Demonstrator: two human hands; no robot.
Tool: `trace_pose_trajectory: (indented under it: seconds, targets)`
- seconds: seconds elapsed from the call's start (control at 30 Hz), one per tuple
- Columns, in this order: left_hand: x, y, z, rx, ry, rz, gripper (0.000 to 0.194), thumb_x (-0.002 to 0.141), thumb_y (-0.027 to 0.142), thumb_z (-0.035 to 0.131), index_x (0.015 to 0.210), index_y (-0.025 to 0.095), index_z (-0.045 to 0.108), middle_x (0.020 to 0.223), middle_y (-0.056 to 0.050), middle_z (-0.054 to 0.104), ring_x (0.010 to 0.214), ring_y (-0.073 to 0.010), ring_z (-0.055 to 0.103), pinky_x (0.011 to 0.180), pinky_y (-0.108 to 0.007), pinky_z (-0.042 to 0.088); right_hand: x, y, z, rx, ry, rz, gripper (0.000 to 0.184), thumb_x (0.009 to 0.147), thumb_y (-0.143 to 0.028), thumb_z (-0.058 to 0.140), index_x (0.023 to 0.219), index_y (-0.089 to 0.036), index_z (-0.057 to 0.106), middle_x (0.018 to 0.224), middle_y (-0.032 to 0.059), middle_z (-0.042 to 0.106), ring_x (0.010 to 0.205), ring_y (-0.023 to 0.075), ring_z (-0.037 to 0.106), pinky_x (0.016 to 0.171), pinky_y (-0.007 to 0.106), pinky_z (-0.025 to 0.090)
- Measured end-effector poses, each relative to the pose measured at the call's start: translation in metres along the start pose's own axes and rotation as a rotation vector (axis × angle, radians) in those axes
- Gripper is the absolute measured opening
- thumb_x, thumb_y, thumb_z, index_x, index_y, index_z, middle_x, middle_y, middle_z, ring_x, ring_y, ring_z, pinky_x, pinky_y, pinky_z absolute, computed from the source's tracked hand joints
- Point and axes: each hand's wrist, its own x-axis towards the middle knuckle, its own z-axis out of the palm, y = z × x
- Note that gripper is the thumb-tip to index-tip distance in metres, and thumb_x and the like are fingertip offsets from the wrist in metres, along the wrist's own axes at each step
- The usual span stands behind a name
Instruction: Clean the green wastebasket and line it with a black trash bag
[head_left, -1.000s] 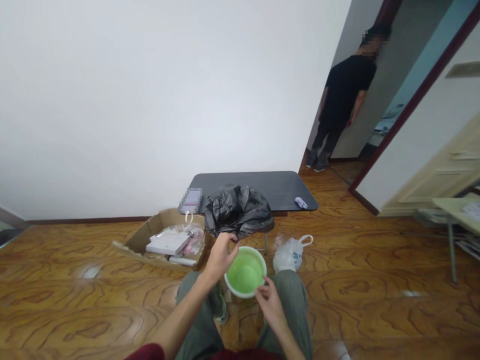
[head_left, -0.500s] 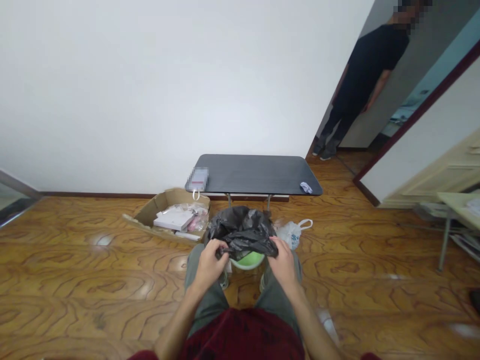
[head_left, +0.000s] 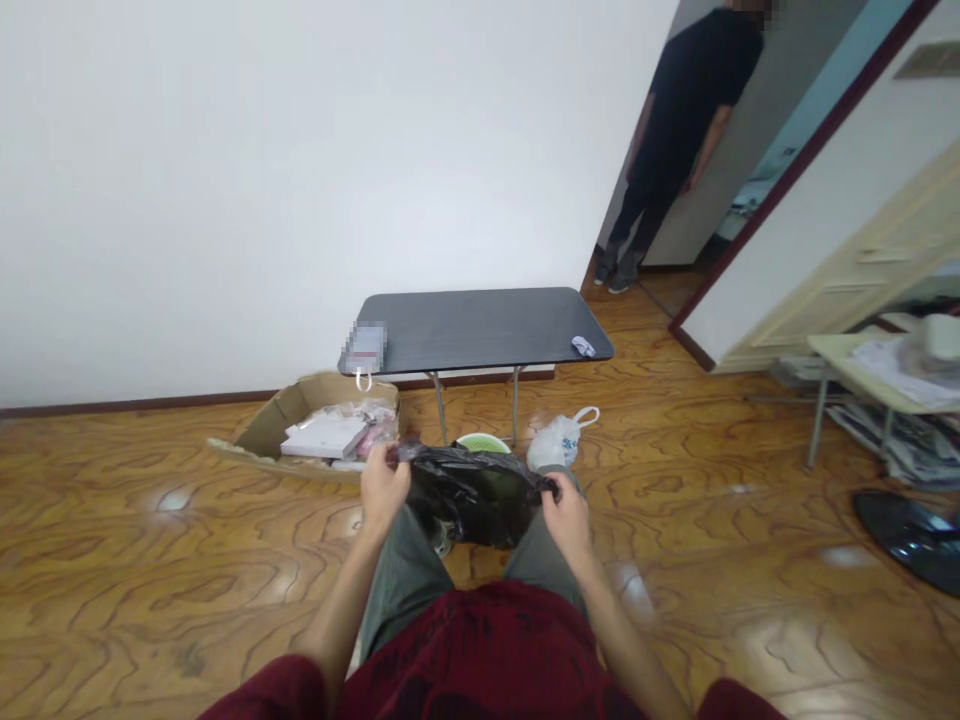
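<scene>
A black plastic bag (head_left: 472,497) is stretched between my two hands, above my knees. My left hand (head_left: 385,487) is closed on its left edge, and my right hand (head_left: 564,510) pinches its right edge. Behind the bag the green and white rim of a basket-like bin (head_left: 484,442) shows. The bag hides most of that bin. To the right of the bin a white plastic bag (head_left: 556,442) with a looped handle lies on the floor.
A dark folding table (head_left: 480,325) stands against the wall, bearing a blurred box (head_left: 366,346) and a small crumpled cloth-like item (head_left: 583,347). An open cardboard box (head_left: 262,425) with packages is at left. A person (head_left: 675,120) stands in the doorway; a side table (head_left: 847,365) is at right.
The black bag has come off the bin's far rim toward me and is now held taut in front of it. My hands have moved slightly apart. The view has shifted right.
</scene>
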Motion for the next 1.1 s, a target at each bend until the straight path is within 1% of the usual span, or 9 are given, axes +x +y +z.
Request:
trace_pose_trajectory:
  seconds: [0.23, 0.37, 0.43, 0.57, 0.67, 0.77, 0.9, 1.0, 1.1]
  targets:
    - [0.032, -0.012, 0.004, 0.135, -0.212, -0.15, 0.029, 0.08, 0.024, 0.06, 0.107, 0.017, 0.067, 0.107, -0.013, 0.075, 0.101, -0.0279, 0.072, 0.093, -0.04, 0.054, 0.022, 0.006, -0.014, 0.376, 0.211, 0.357, 0.033, 0.079, -0.042, 0.051, 0.105, -0.022, 0.056, 0.095, 0.0073, 0.072, 0.061, 0.0185, 0.068, 0.055, 0.032, 0.058]
    - [0.039, -0.022, 0.0, 0.177, -0.407, -0.299, 0.023, 0.076, 0.028, 0.065, 0.095, 0.015, 0.069, 0.091, -0.013, 0.076, 0.096, -0.0313, 0.072, 0.087, -0.041, 0.057, 0.032, 0.016, -0.021, 0.719, 0.326, 0.481, 0.036, 0.072, -0.037, 0.058, 0.104, -0.024, 0.046, 0.092, 0.0027, 0.068, 0.057, 0.016, 0.067, 0.053, 0.034, 0.061]
    - [0.038, -0.023, -0.003, 0.133, -0.544, -0.358, 0.022, 0.076, 0.034, 0.065, 0.086, 0.015, 0.07, 0.076, -0.009, 0.074, 0.08, -0.0293, 0.073, 0.074, -0.038, 0.059, 0.033, 0.019, -0.024, 0.765, 0.262, 0.496, 0.038, 0.069, -0.035, 0.061, 0.103, -0.025, 0.048, 0.093, 0.0013, 0.068, 0.06, 0.0159, 0.067, 0.052, 0.034, 0.061]
    - [0.039, -0.013, -0.005, 0.012, -0.775, -0.338, 0.02, 0.07, 0.033, 0.069, 0.078, 0.015, 0.073, 0.067, -0.006, 0.071, 0.072, -0.0289, 0.073, 0.066, -0.037, 0.06, 0.032, 0.016, -0.029, 0.661, -0.101, 0.466, 0.039, 0.064, -0.033, 0.07, 0.1, -0.022, 0.064, 0.095, 0.0032, 0.072, 0.07, 0.0192, 0.069, 0.051, 0.034, 0.06]
    - [0.049, 0.005, -0.007, -0.187, -0.73, -0.213, 0.038, 0.074, 0.035, 0.068, 0.106, 0.016, 0.076, 0.099, -0.009, 0.078, 0.1, -0.0292, 0.073, 0.088, -0.038, 0.059, 0.038, -0.001, -0.034, 0.738, -0.224, 0.385, 0.036, 0.061, -0.032, 0.078, 0.094, -0.02, 0.071, 0.094, 0.0032, 0.074, 0.08, 0.02, 0.07, 0.063, 0.032, 0.062]
    - [0.051, 0.02, -0.001, -0.394, -0.632, -0.171, 0.078, 0.082, 0.046, 0.07, 0.153, 0.022, 0.045, 0.144, -0.017, 0.062, 0.132, -0.0293, 0.06, 0.106, -0.041, 0.051, 0.046, -0.025, -0.035, 0.927, -0.153, 0.35, 0.046, 0.058, -0.031, 0.085, 0.102, -0.021, 0.072, 0.102, 0.0032, 0.077, 0.09, 0.0192, 0.071, 0.074, 0.031, 0.061]
    - [0.022, 0.02, 0.029, -0.324, -0.644, -0.222, 0.123, 0.072, 0.056, 0.084, 0.164, 0.021, 0.011, 0.162, -0.025, 0.038, 0.147, -0.0309, 0.044, 0.118, -0.045, 0.041, 0.041, -0.046, -0.021, 0.997, -0.121, 0.373, 0.046, 0.06, -0.037, 0.088, 0.1, -0.018, 0.074, 0.104, 0.007, 0.078, 0.094, 0.0204, 0.073, 0.082, 0.032, 0.06]
    - [-0.015, 0.005, 0.049, -0.35, -0.605, -0.194, 0.132, 0.06, 0.051, 0.094, 0.161, 0.013, 0.018, 0.157, -0.026, 0.044, 0.147, -0.0315, 0.045, 0.124, -0.046, 0.034, 0.028, -0.041, -0.007, 1.025, -0.105, 0.386, 0.041, 0.07, -0.05, 0.081, 0.095, -0.02, 0.071, 0.107, 0.0086, 0.078, 0.103, 0.0226, 0.073, 0.087, 0.035, 0.059]
    - [-0.056, -0.012, 0.051, -0.4, -0.742, -0.392, 0.115, 0.064, 0.06, 0.089, 0.155, 0.019, 0.033, 0.151, -0.023, 0.053, 0.138, -0.0306, 0.055, 0.117, -0.045, 0.044, 0.011, -0.022, -0.002, 0.996, -0.135, 0.353, 0.047, 0.081, -0.065, 0.065, 0.069, -0.021, 0.052, 0.113, 0.0113, 0.076, 0.117, 0.0253, 0.069, 0.093, 0.039, 0.058]
